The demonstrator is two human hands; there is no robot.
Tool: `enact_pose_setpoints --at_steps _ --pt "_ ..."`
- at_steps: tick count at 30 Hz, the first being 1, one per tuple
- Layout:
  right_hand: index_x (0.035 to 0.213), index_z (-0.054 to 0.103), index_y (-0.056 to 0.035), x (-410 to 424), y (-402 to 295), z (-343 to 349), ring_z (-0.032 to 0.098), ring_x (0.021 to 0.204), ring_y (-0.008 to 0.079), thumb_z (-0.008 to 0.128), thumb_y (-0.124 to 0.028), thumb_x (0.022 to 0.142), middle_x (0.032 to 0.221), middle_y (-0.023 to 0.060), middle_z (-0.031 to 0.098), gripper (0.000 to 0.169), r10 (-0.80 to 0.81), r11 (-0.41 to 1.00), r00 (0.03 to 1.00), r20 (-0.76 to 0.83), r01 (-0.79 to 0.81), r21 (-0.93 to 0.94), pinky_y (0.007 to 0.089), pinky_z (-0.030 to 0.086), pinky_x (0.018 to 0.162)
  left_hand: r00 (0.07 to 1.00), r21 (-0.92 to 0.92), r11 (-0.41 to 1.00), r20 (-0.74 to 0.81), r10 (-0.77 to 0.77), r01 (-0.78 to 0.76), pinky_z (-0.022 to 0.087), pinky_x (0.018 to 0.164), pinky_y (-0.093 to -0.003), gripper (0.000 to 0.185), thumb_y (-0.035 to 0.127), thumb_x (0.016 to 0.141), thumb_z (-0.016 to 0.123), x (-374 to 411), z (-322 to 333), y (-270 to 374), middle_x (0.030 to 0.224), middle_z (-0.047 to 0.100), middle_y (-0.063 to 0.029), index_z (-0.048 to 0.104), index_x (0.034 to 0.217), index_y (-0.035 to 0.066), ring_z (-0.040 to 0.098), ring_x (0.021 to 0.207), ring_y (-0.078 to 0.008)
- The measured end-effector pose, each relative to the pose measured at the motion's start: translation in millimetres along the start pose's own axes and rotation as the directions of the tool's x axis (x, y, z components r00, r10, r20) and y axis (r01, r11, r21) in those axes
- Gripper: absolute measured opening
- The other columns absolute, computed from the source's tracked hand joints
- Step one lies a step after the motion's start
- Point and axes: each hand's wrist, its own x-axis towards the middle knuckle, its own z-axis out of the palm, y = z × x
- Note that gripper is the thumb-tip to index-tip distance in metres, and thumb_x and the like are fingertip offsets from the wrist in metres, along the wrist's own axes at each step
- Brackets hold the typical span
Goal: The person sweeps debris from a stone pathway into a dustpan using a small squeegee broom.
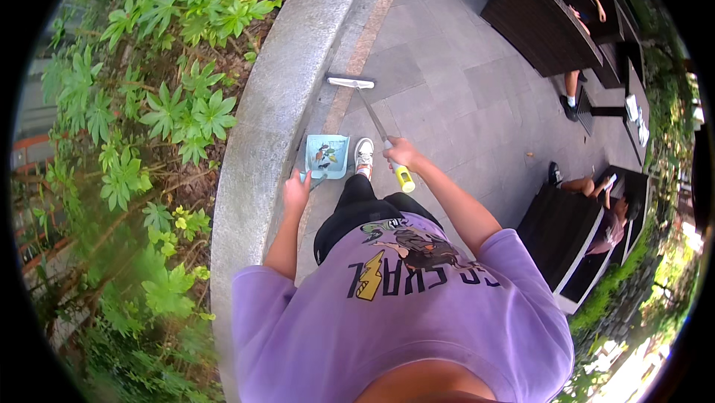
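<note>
My left hand [296,189] grips the handle of a light blue dustpan [335,170], which is close to the foot of the stone curb. Several leaves [325,154], green and brown, lie in the pan. In my right hand [403,154] is the grey and yellow grip [404,178] of a long-handled broom. Its metal pole [373,112] runs forward to a white head [351,83] with dark bristles, which is down at the paving beside the curb, beyond the dustpan.
A curved stone curb [268,123] borders a leafy planting bed [190,107] on the left. My shoe [364,152] stands right of the dustpan. Two people sit in dark seats [542,17] on the right, near a table [637,107]. A small leaf [529,154] lies on the paving [458,101].
</note>
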Motion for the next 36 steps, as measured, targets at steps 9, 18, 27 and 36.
enact_pose_setpoints --at_steps 9,18,27,36 --pt "0.125 0.053 0.0107 51.3 15.5 -3.0 0.07 0.061 0.0289 0.069 -0.015 0.068 0.084 0.0265 0.068 0.065 -0.204 0.678 0.962 0.182 0.273 -0.682 0.0392 0.057 0.063 0.999 -0.09 0.996 -0.048 -0.015 0.011 0.05 0.059 -0.0541 0.038 0.04 0.088 0.066 7.8 1.2 -18.0 0.072 0.064 -0.026 0.06 0.098 0.004 0.064 0.069 -0.0457" --pt "0.128 0.06 0.0025 -32.4 -52.3 -99.0 0.063 0.056 0.0169 0.065 -0.004 0.069 0.076 0.013 0.067 0.06 0.231 0.96 0.933 0.275 -0.174 -0.217 0.0326 0.052 0.055 1.0 -0.124 0.992 -0.002 0.028 -0.028 0.05 0.058 -0.0535 0.035 0.04 0.087 0.067 29.1 -16.6 -1.0 0.07 0.064 -0.0243 0.062 0.099 0.008 0.063 0.069 -0.0458" --pt "0.132 0.053 0.0044 -48.7 -44.7 -135.6 0.067 0.07 0.0214 0.064 -0.009 0.074 0.081 0.0138 0.068 0.061 0.239 0.963 0.971 0.022 -0.239 0.123 0.0353 0.055 0.069 0.975 -0.041 0.987 0.159 0.158 -0.153 0.05 0.061 -0.056 0.037 0.042 0.087 0.067 64.5 -21.8 22.8 0.074 0.064 -0.0271 0.06 0.097 0.007 0.062 0.073 -0.048" --pt "0.143 0.039 0.0044 101.6 23.5 -130.9 0.068 0.069 0.0277 0.062 -0.011 0.077 0.088 0.0218 0.068 0.071 -0.011 0.953 0.983 -0.181 -0.045 -0.299 0.0387 0.056 0.063 0.935 -0.014 0.962 0.232 0.27 -0.274 0.049 0.064 -0.0564 0.037 0.04 0.088 0.067 125.8 -11.2 87.3 0.077 0.064 -0.0284 0.059 0.098 0.005 0.062 0.077 -0.0483"
